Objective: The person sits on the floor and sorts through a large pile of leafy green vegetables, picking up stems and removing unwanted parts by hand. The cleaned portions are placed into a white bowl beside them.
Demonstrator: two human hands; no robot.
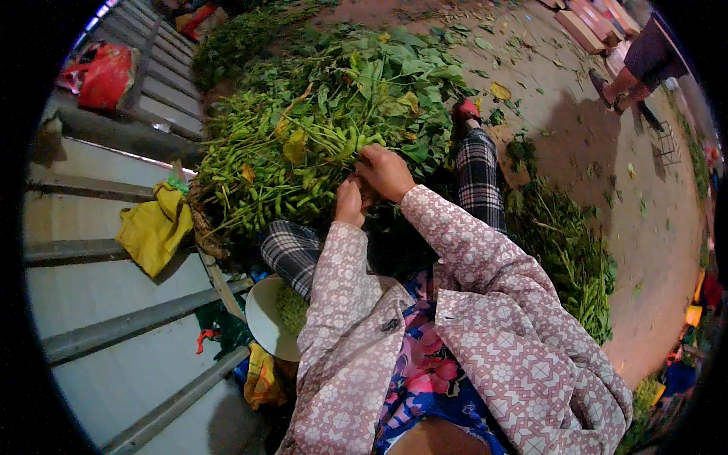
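A large heap of green bean plants (pixel 318 96), with leaves, stems and plump pods, lies before me between my legs. My right hand (pixel 388 172) is at its near edge, fingers curled down around a pod-bearing bean stem (pixel 338 145). Just below and to the left, close against it, is my left hand (pixel 351 202), thumb uppermost. Its other fingers are mostly hidden, so what it holds cannot be seen. Green pods (pixel 293 199) cluster left of both hands. A pale round basin (pixel 264 318) holding small green pieces stands by my left knee, partly covered by my sleeve.
A slatted metal barrier (pixel 131 222) runs along the left, with a yellow cloth or bag (pixel 159 227) and a red bag (pixel 108 77) on it. More stripped-looking stalks (pixel 569 244) lie at right. A person's legs (pixel 631 85) stand at upper right, near cardboard boxes (pixel 586 28).
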